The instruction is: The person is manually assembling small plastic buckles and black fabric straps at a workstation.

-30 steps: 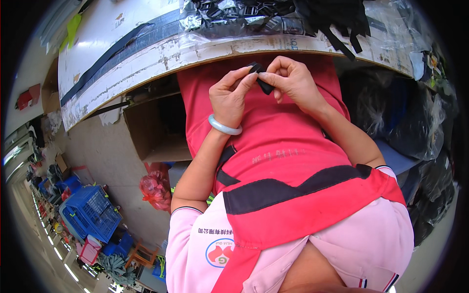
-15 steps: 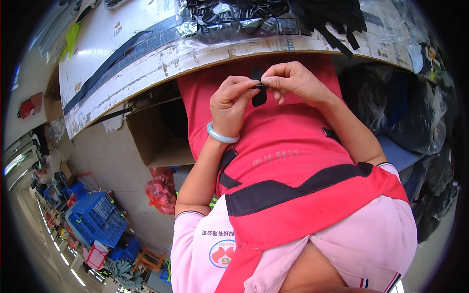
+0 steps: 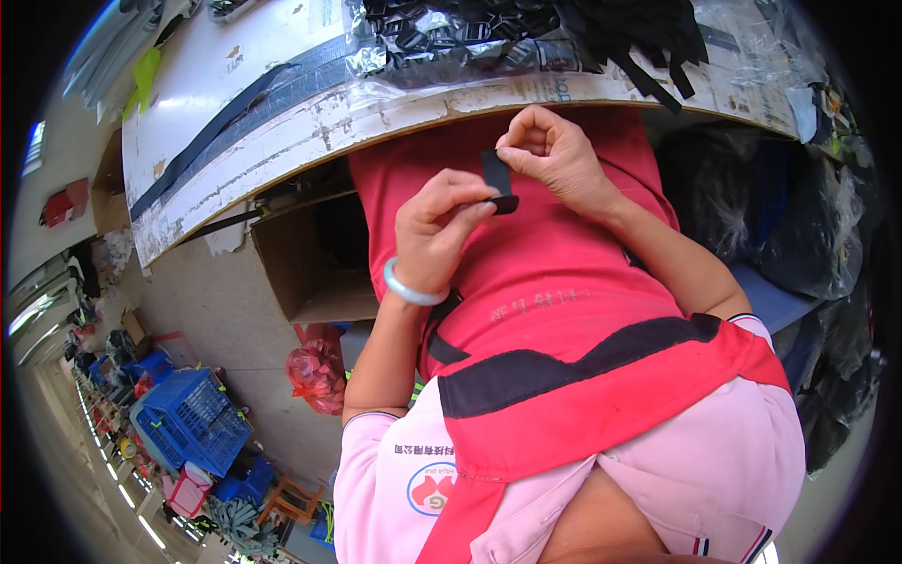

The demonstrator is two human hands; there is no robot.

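Observation:
Over the red apron on my lap, a short black webbing strap stretches between my two hands. My left hand, with a pale bangle at its wrist, pinches the strap's nearer part, where a dark rounded end sticks out past the fingertips. Thumb and forefinger of my right hand are closed on the far end of the same strap. Whether a small buckle is on it, I cannot make out.
On the worn white table ahead lie a clear plastic bag of black buckles, a pile of black straps and one long dark strip. A cardboard box sits underneath. Blue crates stand at left, dark plastic bags at right.
My hands have drawn apart: the left came nearer and a little left, the right went slightly farther away. More of the strap now shows between them.

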